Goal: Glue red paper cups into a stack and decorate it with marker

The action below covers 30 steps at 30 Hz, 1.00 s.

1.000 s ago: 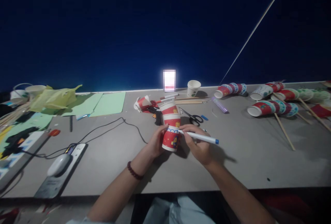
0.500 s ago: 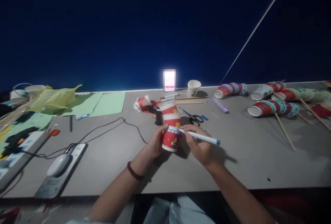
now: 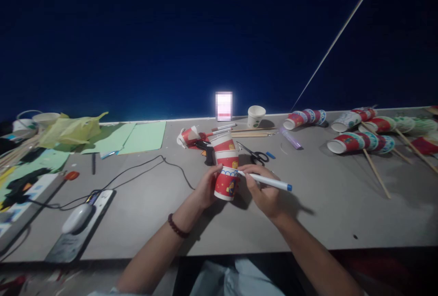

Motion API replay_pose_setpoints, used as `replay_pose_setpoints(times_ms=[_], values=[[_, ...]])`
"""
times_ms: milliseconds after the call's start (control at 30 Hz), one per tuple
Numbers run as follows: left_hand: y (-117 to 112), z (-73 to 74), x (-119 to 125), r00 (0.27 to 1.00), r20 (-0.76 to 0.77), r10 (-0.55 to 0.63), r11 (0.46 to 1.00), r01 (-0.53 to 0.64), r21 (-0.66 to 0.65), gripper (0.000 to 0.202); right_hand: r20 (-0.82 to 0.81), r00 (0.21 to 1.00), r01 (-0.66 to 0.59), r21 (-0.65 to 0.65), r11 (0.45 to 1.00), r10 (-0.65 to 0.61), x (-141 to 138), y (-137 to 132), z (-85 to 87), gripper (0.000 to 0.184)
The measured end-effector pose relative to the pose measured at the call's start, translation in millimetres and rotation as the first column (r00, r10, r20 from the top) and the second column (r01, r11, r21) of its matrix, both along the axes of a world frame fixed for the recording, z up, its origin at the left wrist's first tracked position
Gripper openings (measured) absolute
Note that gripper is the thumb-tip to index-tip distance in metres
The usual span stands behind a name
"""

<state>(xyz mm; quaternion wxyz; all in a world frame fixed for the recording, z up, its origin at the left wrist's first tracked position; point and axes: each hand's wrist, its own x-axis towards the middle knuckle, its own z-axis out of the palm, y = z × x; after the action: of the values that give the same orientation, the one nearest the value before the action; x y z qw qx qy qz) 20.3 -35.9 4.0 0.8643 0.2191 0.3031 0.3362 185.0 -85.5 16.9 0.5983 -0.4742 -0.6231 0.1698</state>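
Note:
My left hand (image 3: 207,188) is wrapped round the side of a row of joined red paper cups (image 3: 226,183), tilted so that the nearest one faces me. A blue scalloped line runs along the white band of that nearest cup. My right hand (image 3: 266,192) pinches a white marker with a blue end (image 3: 272,181). The marker's tip meets the cup beside the blue scallops. Behind the cups lie a pair of black-handled scissors (image 3: 258,155) and a small blue cap (image 3: 270,155). The far side of the cups and some left fingers are hidden.
At the back stands a white paper cup (image 3: 256,116) near wooden sticks (image 3: 251,134). Joined decorated cups on sticks (image 3: 359,143) lie to the right. Leftward are green paper sheets (image 3: 143,136), a yellow plastic bag (image 3: 70,129), a power strip (image 3: 30,205), a phone (image 3: 70,246) and a cable.
The marker's tip has shifted very slightly to the right along the cup's band. My left hand and the cups look the same.

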Motion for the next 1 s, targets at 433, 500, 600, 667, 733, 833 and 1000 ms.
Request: replay_pose_setpoints(times_ms=[433, 500, 600, 667, 733, 833, 1000], values=[[0.3, 1.1, -0.1, 1.000, 0.003, 0.021, 1.000, -0.021, -0.020, 0.034, -0.005, 1.000, -0.021, 0.017, 1.000, 0.021, 0.3, 0.4, 0.6, 0.012], [0.2, 1.3, -0.2, 1.000, 0.000, 0.018, 1.000, -0.018, -0.023, 0.034, 0.003, 1.000, -0.021, 0.024, 0.999, 0.021, 0.2, 0.7, 0.8, 0.012], [-0.3, 1.9, 0.1, 1.000, -0.001, 0.016, 1.000, -0.016, -0.023, 0.035, 0.015, 1.000, -0.016, 0.034, 0.999, 0.016, 0.3, 0.6, 1.8, 0.012], [-0.7, 2.8, 0.6, 1.000, 0.005, 0.024, 0.999, -0.024, -0.029, 0.035, 0.023, 1.000, -0.018, 0.033, 0.999, 0.017, 0.7, 0.5, 2.6, 0.012], [-1.1, 3.8, 1.1, 0.999, 0.006, 0.037, 0.998, -0.037, -0.044, 0.034, 0.031, 0.999, -0.020, 0.032, 0.999, 0.019, 0.9, 0.4, 3.2, 0.012], [-0.9, 4.1, 1.3, 0.999, 0.002, 0.045, 0.997, -0.045, -0.057, 0.033, 0.039, 0.999, -0.021, 0.036, 0.999, 0.020, 0.9, 0.2, 3.5, 0.012], [0.5, 4.1, 1.4, 0.998, -0.006, 0.068, 0.996, -0.068, -0.060, 0.031, 0.041, 0.999, -0.021, 0.050, 0.999, 0.018, 0.1, 0.0, 3.1, 0.012]])
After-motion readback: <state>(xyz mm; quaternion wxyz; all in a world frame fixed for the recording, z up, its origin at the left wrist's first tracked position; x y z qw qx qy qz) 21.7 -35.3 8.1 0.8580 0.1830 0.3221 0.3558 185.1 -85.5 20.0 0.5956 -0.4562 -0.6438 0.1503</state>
